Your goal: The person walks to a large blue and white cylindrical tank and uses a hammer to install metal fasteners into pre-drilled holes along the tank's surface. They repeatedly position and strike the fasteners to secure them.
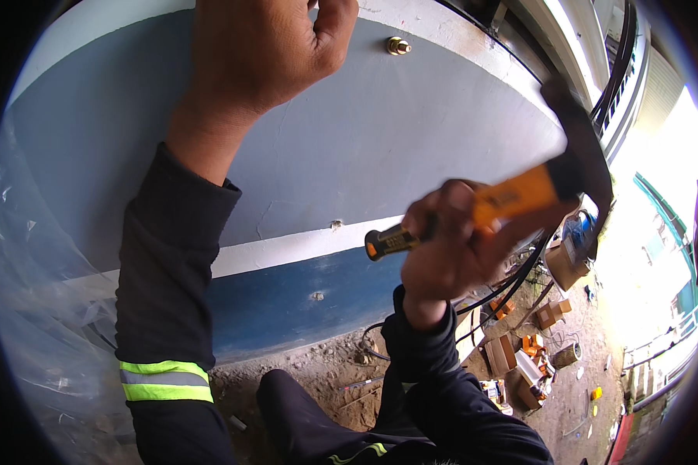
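My left hand (264, 54) is raised against the grey wall (364, 132) at the top of the view. Its fingers are curled, and the top edge cuts them off, so whatever they hold is hidden. To the right of it a brass-coloured bolt with a nut (398, 46) sticks out of the wall. Lower right, my right hand (450, 248) grips a hammer (516, 194) by its orange and black handle. The dark hammer head points up and right, smeared by motion, and stands apart from the bolt.
Two small chipped spots mark the wall, one on the white stripe (287, 252), one on the blue band (264, 310). Clear plastic sheeting (46, 341) hangs at the left. Opened cardboard boxes (500, 354) and black cables (512, 287) lie on the dirt ground at right.
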`<state>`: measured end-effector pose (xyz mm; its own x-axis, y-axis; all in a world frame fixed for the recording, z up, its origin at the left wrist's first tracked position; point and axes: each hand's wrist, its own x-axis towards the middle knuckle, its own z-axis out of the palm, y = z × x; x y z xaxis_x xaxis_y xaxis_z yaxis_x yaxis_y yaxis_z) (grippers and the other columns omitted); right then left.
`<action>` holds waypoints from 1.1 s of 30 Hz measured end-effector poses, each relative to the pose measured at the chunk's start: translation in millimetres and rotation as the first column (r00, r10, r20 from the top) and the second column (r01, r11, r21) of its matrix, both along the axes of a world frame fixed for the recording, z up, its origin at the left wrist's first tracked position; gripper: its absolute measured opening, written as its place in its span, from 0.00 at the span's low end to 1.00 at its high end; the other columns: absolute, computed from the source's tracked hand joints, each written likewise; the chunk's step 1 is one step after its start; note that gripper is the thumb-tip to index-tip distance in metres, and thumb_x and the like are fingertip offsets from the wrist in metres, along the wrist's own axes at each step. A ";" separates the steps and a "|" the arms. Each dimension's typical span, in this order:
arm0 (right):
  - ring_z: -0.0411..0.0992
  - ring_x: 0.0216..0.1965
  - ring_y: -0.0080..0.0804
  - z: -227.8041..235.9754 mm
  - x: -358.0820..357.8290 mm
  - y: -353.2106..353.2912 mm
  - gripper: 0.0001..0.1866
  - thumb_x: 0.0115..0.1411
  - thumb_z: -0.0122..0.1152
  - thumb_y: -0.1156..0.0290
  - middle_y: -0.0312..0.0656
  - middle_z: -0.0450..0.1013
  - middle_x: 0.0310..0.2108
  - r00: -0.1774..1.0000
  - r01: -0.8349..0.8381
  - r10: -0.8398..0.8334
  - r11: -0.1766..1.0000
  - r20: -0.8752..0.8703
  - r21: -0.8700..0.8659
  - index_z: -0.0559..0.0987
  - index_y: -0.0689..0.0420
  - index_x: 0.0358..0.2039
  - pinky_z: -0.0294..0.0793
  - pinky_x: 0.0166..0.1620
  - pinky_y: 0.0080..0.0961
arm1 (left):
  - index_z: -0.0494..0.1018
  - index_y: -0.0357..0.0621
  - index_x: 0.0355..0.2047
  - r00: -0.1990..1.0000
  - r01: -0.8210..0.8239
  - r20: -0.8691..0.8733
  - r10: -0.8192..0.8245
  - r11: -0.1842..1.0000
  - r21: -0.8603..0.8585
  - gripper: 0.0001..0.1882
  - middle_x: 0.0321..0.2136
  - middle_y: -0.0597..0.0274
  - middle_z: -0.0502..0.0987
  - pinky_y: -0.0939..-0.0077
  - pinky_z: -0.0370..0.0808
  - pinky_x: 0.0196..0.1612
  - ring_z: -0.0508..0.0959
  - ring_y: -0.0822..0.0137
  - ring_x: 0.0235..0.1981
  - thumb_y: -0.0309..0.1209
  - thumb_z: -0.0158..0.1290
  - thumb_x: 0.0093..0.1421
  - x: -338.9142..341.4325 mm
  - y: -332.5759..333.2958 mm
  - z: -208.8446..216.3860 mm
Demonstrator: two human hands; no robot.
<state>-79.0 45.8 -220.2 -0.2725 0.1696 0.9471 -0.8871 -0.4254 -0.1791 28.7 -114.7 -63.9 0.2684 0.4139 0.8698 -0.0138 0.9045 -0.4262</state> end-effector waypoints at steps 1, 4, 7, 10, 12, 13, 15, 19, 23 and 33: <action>0.73 0.19 0.25 2.6 -2.1 -6.2 0.39 0.68 0.54 0.81 0.41 0.76 0.24 0.992 0.127 -0.125 0.990 -0.023 0.064 0.55 0.52 0.77 0.73 0.24 0.27 | 0.68 0.40 0.27 1.000 -0.002 0.007 0.002 1.000 0.009 0.04 0.19 0.57 0.70 0.69 0.69 0.21 0.73 0.62 0.16 0.19 0.50 0.57 0.7 0.3 -1.1; 0.77 0.22 0.33 12.1 -9.2 -18.6 0.40 0.67 0.56 0.80 0.47 0.78 0.25 0.980 0.191 -0.173 0.949 -0.095 0.252 0.57 0.45 0.77 0.76 0.28 0.35 | 0.68 0.40 0.27 0.999 -0.023 0.047 0.020 0.998 0.054 0.03 0.19 0.57 0.70 0.69 0.70 0.21 0.73 0.62 0.16 0.19 0.50 0.57 1.4 0.9 -1.4; 0.76 0.20 0.29 12.8 -4.9 -4.3 0.38 0.68 0.56 0.80 0.46 0.78 0.25 0.996 0.078 -0.070 0.976 -0.045 0.204 0.56 0.55 0.76 0.74 0.25 0.29 | 0.69 0.40 0.28 0.996 -0.091 0.017 0.090 0.996 0.024 0.03 0.19 0.57 0.70 0.70 0.70 0.21 0.73 0.62 0.16 0.19 0.50 0.57 0.6 0.2 1.1; 0.73 0.19 0.24 6.0 5.5 6.8 0.37 0.68 0.56 0.80 0.45 0.78 0.25 0.979 -0.200 0.195 0.973 -0.053 -0.118 0.56 0.63 0.75 0.72 0.22 0.24 | 0.69 0.40 0.28 0.997 -0.049 -0.059 0.044 0.995 -0.084 0.03 0.19 0.57 0.70 0.70 0.69 0.21 0.73 0.62 0.16 0.19 0.50 0.57 -1.8 -3.1 3.9; 0.73 0.19 0.23 3.2 7.6 0.6 0.37 0.67 0.57 0.81 0.45 0.77 0.25 0.997 -0.073 0.072 0.987 -0.008 -0.146 0.56 0.63 0.75 0.72 0.22 0.22 | 0.69 0.40 0.28 0.997 -0.072 -0.044 0.070 0.996 -0.046 0.03 0.19 0.57 0.70 0.69 0.69 0.21 0.73 0.62 0.16 0.19 0.50 0.57 -2.3 -5.1 2.2; 0.73 0.19 0.25 5.2 3.7 -3.1 0.38 0.67 0.58 0.81 0.46 0.78 0.26 0.998 0.035 -0.038 0.998 -0.058 -0.058 0.57 0.63 0.75 0.73 0.24 0.24 | 0.69 0.40 0.28 0.996 -0.086 -0.036 0.086 0.996 -0.024 0.03 0.19 0.57 0.70 0.69 0.69 0.21 0.73 0.62 0.16 0.19 0.50 0.57 -3.0 -5.5 1.9; 0.75 0.20 0.28 7.0 -3.8 -12.4 0.39 0.65 0.59 0.82 0.49 0.79 0.28 0.972 0.233 -0.218 0.926 -0.084 0.296 0.57 0.61 0.75 0.76 0.27 0.28 | 0.69 0.40 0.28 0.993 -0.109 -0.032 0.109 0.994 0.002 0.03 0.19 0.57 0.70 0.70 0.69 0.21 0.72 0.63 0.16 0.19 0.50 0.57 -3.6 -6.7 0.5; 0.78 0.21 0.31 3.3 -5.6 -7.0 0.40 0.65 0.57 0.83 0.59 0.82 0.41 0.989 0.140 -0.128 0.963 -0.067 0.231 0.55 0.61 0.76 0.78 0.26 0.29 | 0.69 0.40 0.28 0.997 -0.069 -0.046 0.067 0.997 -0.035 0.03 0.19 0.57 0.70 0.70 0.69 0.21 0.72 0.63 0.16 0.19 0.50 0.57 -2.9 -6.2 0.7; 0.79 0.22 0.31 2.0 -1.2 -2.6 0.40 0.66 0.56 0.82 0.58 0.82 0.41 0.987 -0.045 0.048 0.999 -0.154 0.021 0.53 0.59 0.77 0.79 0.26 0.28 | 0.69 0.40 0.28 0.997 -0.077 -0.029 0.077 0.997 -0.008 0.03 0.19 0.57 0.70 0.70 0.69 0.21 0.72 0.64 0.16 0.19 0.50 0.57 -1.9 -4.6 0.9; 0.77 0.20 0.28 3.4 -9.1 2.9 0.40 0.65 0.57 0.83 0.50 0.81 0.28 0.979 0.164 -0.149 0.981 -0.140 0.105 0.54 0.62 0.76 0.77 0.26 0.26 | 0.70 0.40 0.28 0.993 -0.118 0.002 0.118 0.993 0.010 0.03 0.19 0.57 0.70 0.71 0.68 0.21 0.71 0.64 0.15 0.19 0.50 0.57 3.2 2.3 -1.0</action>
